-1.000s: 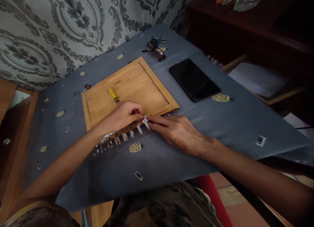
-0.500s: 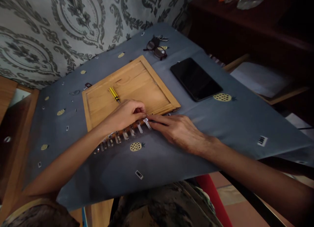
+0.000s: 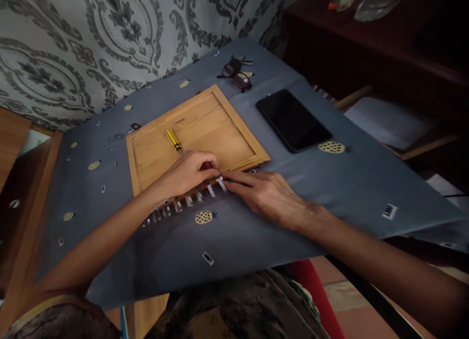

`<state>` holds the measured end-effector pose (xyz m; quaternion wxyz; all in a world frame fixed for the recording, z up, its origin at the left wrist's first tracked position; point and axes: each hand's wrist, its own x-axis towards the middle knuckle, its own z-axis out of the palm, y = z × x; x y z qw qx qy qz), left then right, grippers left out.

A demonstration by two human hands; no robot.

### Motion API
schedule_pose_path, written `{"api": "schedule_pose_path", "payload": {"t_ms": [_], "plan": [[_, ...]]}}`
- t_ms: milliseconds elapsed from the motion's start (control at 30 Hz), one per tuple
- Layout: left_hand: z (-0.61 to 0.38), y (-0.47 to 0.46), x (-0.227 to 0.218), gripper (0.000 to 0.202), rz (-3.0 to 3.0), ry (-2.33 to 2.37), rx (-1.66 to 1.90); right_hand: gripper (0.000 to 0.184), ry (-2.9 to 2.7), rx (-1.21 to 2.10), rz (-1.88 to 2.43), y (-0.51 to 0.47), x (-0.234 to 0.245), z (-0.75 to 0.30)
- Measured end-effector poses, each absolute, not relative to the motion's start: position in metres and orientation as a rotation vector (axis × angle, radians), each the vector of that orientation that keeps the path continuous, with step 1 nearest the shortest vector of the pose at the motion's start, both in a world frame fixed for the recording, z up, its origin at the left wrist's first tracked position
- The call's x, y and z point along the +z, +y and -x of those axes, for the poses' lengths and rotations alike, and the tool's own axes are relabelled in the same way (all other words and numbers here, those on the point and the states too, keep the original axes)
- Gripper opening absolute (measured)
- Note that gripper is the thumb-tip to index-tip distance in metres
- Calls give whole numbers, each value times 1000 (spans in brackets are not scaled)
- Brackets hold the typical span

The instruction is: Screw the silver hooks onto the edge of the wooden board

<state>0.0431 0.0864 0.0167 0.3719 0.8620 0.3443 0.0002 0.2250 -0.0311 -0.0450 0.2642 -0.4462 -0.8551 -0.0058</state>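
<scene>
A wooden panel [image 3: 205,129] lies flat on a blue-grey tablecloth [image 3: 348,182]. Along its near edge runs a row of several small metal clips [image 3: 183,204]. My left hand [image 3: 186,170] rests on that edge with its fingers curled and pinched at the rightmost metal clip [image 3: 221,183]. My right hand [image 3: 264,192] lies beside it, fingers pressed together on the same clip from the right. A yellow-and-black screwdriver [image 3: 173,140] lies on the panel just behind my left hand.
A black phone [image 3: 293,119] lies face up right of the panel. Folded glasses [image 3: 234,71] sit at the table's far edge near the patterned wall. Dark wooden furniture [image 3: 366,51] stands to the right. A red stool edge [image 3: 311,280] shows below the table.
Both hands stay at the rightmost clip, with only small finger shifts. The view has drifted slightly.
</scene>
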Motion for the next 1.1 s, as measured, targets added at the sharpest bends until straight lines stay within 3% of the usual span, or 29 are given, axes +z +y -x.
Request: {"api": "schedule_pose_path", "payload": {"t_ms": [333, 667, 1100], "plan": [[-34, 84, 31, 31, -2359, 923, 37, 37, -2314, 8, 1221, -31, -46, -225], [-20, 69, 32, 6, -2342, 973, 202, 42, -2317, 15, 1235, -30, -44, -226], [-29, 77, 16, 9, -2381, 872, 143, 42, -2310, 31, 1229, -31, -44, -226]]}}
